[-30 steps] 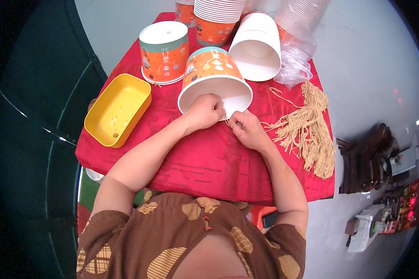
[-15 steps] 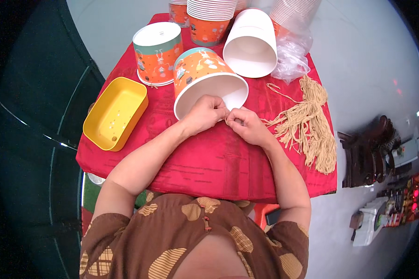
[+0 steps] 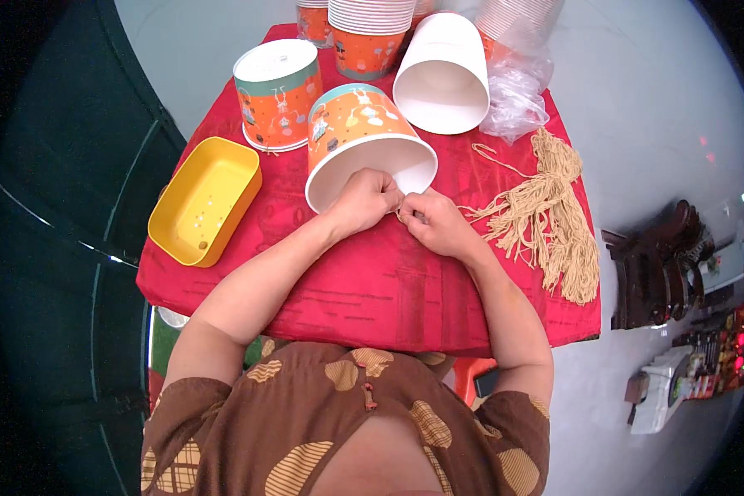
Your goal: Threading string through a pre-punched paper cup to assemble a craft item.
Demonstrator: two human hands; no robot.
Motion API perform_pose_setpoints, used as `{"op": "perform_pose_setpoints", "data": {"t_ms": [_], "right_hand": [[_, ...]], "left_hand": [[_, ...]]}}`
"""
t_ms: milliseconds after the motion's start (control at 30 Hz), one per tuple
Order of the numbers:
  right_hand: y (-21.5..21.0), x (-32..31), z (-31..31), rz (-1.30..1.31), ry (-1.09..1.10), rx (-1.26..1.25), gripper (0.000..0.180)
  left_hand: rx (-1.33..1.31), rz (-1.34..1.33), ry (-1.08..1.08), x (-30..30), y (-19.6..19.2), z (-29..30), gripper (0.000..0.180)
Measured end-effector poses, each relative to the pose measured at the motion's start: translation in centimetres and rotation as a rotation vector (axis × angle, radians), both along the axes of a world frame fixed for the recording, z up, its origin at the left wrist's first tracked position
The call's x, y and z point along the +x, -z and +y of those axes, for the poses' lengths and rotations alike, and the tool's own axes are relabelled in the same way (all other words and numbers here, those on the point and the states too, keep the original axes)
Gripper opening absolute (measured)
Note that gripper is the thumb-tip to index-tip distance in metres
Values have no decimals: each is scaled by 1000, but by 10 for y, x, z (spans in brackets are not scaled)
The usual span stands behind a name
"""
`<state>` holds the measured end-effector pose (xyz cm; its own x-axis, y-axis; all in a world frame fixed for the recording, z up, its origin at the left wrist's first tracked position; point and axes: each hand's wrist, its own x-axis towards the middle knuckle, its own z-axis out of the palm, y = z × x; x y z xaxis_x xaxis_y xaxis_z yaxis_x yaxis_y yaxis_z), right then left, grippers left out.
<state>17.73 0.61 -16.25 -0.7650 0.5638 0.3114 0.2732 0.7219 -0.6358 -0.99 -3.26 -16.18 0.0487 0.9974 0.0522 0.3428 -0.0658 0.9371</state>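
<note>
An orange paper bucket (image 3: 364,121) with a green band lies tilted on its side, its white opening facing me. At the near edge of the opening, my left hand (image 3: 365,201) is closed in a pinch, partly in front of the white inside. Against it, my right hand (image 3: 435,221) is closed too, fingers curled. A short bit of tan cord (image 3: 399,217) shows between the fingertips of both hands; the rest of it is hidden. To the right lies a bundle of tan cords (image 3: 558,219), loose ends spread toward my right hand.
A yellow tub (image 3: 192,217) with small bits in it stands at the left. Behind are an upside-down orange bucket (image 3: 281,112), a white bucket (image 3: 443,78) on its side, stacked buckets (image 3: 370,45) and a clear plastic bag (image 3: 517,103). Red cloth (image 3: 347,298) covers the table.
Both hands stay pinched at the bucket's rim, with only a very slight shift. The whole view has moved a little; nothing was let go.
</note>
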Motion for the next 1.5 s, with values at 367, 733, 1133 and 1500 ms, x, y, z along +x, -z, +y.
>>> {"op": "perform_pose_setpoints", "data": {"t_ms": [367,733,1133,1500], "right_hand": [[-28,12,3,-119,348,147,21],[-25,11,-3,-345,133,26,20],[-35,22,-3,-615,439,243,20],[-36,12,-13,-331,162,122,17]], "left_hand": [[-40,31,-12,1,2,1,26],[-62,-10,-24,3,1,1,32],[-70,-25,-39,4,3,1,40],[-75,-19,-44,4,0,1,40]]}}
